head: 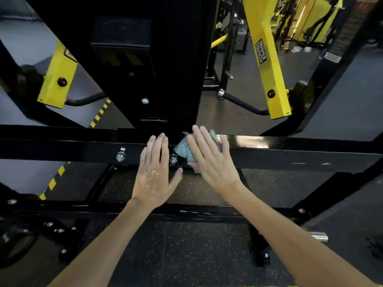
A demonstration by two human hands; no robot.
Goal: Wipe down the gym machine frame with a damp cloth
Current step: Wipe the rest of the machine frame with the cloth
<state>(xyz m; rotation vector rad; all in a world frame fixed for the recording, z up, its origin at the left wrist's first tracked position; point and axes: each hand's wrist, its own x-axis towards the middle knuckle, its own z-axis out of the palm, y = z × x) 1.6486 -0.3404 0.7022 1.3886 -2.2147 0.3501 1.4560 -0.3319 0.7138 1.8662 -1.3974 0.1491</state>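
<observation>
While the right hand [211, 160] lies flat, fingers straight, pressing the crumpled blue-green cloth [185, 151] onto the black crossbar [290, 150], the wipe looks to be somewhere in its middle, not near its end. The cloth sits on the crossbar's top edge and front face, right where the black upright [178, 69] rises from it. The thumb is hidden under the palm, so I cannot tell whether it pinches the fabric; what shows is a flat press and no clenched grasp. The left hand [154, 172] is released, fingers straight and together, laid over the crossbar just left of the cloth and holding nothing. A bolt [173, 158] on the crossbar's front face sits between the two hands.

As for what is done, little can be read. The crossbar's top, right of the cloth, gleams brightly, but whether that is damp from wiping or only lamp glare I cannot tell. Pale scuffs show on its front face farther right, and more along the lower rail [186, 212] beneath the crossbar, nearer the person. These could be chipped paint or dirt.

My judgement is that most of the frame remains: the crossbar's left stretch past the second bolt [120, 155], the upright above, the lower rail, and the yellow arms [269, 65] beyond the crossbar.
</observation>
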